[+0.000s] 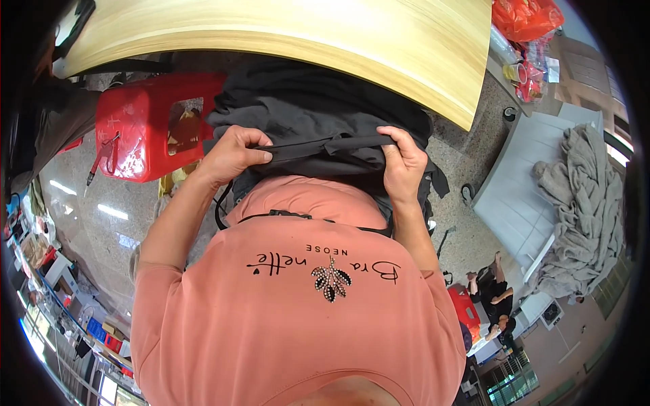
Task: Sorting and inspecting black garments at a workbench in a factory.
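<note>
Fingers (258,158) and thumbs are closed at both ends of a stretch of black cloth strip (318,145): the person's left hand (235,155) pinches one end, the right hand (404,162) the other. From where I stand, the strip is drawn nearly straight between them, its long axis running left to right, roughly along the table's near edge. Neither hand is clearly nearer its middle; what matters is that it lies directly between the two grips. A small fold or knot sits along it, a little closer to the right hand; I can't tell which.

Beneath and beyond the strip, a heap of black cloth (298,101) covers the lap and reaches under the near edge of the table (284,30). Whether strip and heap are one piece, I can't make out. The strip is apart from the table, on the person's side of that edge, left of its near right corner.

Off to the left stands a red stool (126,152); well over to the right, grey cloth (586,203) is bundled on a pale board (514,183).
</note>
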`<state>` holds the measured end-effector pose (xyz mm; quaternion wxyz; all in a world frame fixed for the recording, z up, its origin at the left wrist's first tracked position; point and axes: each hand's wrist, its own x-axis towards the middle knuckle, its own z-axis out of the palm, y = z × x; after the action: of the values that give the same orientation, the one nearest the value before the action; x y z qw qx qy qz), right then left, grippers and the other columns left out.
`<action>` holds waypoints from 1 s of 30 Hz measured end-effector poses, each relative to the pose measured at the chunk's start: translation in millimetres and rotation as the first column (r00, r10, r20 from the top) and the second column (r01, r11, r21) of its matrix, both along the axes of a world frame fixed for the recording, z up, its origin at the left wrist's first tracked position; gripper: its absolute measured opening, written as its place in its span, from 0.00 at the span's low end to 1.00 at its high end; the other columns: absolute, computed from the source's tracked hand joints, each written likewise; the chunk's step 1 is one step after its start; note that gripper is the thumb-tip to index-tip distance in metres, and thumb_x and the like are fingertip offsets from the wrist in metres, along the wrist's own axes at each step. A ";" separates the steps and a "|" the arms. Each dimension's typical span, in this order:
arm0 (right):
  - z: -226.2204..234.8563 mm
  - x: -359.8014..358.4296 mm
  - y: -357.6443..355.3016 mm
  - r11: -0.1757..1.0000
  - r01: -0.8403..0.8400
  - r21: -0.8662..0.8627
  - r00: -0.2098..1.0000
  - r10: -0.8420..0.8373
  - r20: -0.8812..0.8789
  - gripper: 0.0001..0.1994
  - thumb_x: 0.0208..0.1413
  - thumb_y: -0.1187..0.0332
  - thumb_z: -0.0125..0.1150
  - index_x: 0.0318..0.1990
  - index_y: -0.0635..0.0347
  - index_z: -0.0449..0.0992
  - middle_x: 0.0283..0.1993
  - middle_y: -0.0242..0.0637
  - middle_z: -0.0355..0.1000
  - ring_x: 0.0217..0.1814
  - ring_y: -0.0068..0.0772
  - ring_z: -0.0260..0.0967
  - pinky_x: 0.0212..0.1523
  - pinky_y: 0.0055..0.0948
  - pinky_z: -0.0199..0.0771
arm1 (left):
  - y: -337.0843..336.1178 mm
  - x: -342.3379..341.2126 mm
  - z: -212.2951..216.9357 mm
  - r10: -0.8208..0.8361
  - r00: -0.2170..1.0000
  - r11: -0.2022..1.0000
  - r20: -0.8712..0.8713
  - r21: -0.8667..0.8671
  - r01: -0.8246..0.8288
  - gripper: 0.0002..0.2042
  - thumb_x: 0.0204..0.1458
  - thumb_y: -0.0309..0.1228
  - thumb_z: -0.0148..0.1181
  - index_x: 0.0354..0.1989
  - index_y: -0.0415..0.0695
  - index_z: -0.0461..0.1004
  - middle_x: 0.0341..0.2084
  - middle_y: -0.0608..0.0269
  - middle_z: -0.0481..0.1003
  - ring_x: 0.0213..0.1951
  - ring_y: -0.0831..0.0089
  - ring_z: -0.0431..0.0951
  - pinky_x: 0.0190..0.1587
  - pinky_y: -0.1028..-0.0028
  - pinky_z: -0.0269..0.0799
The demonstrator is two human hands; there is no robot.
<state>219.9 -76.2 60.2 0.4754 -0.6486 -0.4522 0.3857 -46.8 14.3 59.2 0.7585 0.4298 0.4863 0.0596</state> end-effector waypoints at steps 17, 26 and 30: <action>43.0 -36.8 26.5 0.539 -0.839 0.071 0.539 0.809 0.235 0.12 0.35 0.84 0.51 0.32 0.63 0.73 0.26 0.40 0.70 0.25 0.39 0.70 0.25 0.30 0.70 | -5.0 42.4 22.5 0.129 0.978 0.991 0.165 0.015 -0.133 0.02 0.43 0.22 0.57 0.21 0.38 0.72 0.16 0.73 0.69 0.22 0.87 0.65 0.25 0.85 0.61; 21.0 -49.9 27.8 0.718 -0.592 0.366 0.760 0.346 0.551 0.06 0.34 0.80 0.55 0.23 0.62 0.68 0.20 0.34 0.62 0.18 0.31 0.64 0.17 0.25 0.65 | -7.6 47.2 25.1 0.091 0.981 0.996 0.169 -0.024 -0.088 0.02 0.40 0.19 0.57 0.24 0.36 0.73 0.20 0.70 0.71 0.24 0.85 0.67 0.27 0.84 0.63; 18.5 -53.5 28.8 0.716 -0.584 0.383 0.746 0.286 0.601 0.05 0.33 0.78 0.54 0.20 0.59 0.65 0.18 0.32 0.56 0.16 0.28 0.60 0.15 0.26 0.63 | -7.2 41.4 18.1 0.122 0.970 0.991 0.212 -0.071 -0.109 0.02 0.41 0.18 0.56 0.24 0.36 0.74 0.20 0.69 0.72 0.24 0.85 0.67 0.27 0.83 0.63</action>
<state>166.4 -47.4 78.7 0.3973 -0.4297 -0.7946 0.1615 -5.5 7.1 77.4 0.8144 0.3690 0.4267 0.1358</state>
